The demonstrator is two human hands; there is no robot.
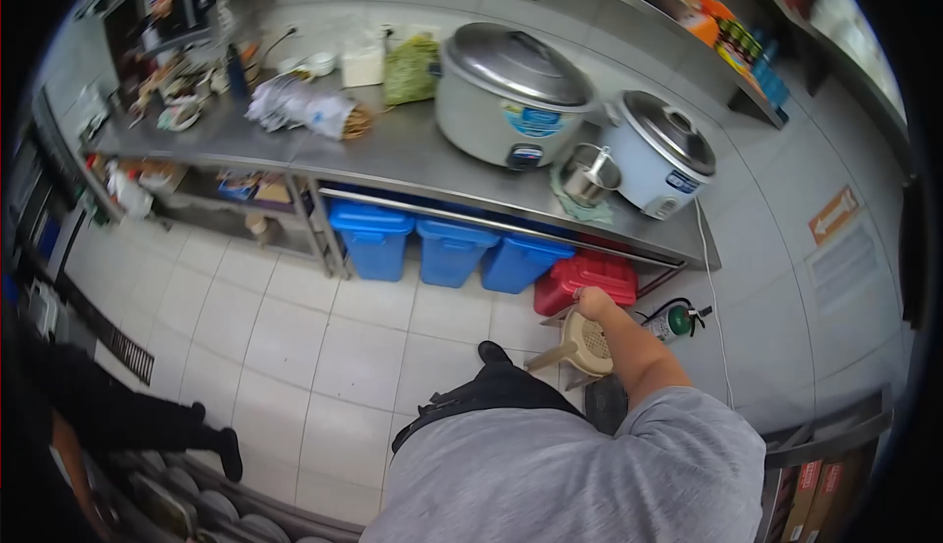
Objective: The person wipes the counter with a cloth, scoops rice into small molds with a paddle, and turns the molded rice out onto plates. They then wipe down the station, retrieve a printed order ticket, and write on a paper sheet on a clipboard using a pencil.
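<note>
My right hand point(593, 303) reaches down on the right, its fingers curled closed. It is at the far edge of a beige plastic stool point(589, 349) with a perforated seat, in front of a red lidded bin point(601, 273). Whether the fingers grip the stool's edge, the bin or something small cannot be made out. My left hand is out of view.
Blue lidded bins point(455, 248) stand under a steel counter point(393, 155) holding a large rice cooker point(511, 91), a smaller cooker point(653, 155) and a metal pot point(587, 188). A fire extinguisher point(674, 321) stands right of the stool. Another person's legs point(167, 425) show at left.
</note>
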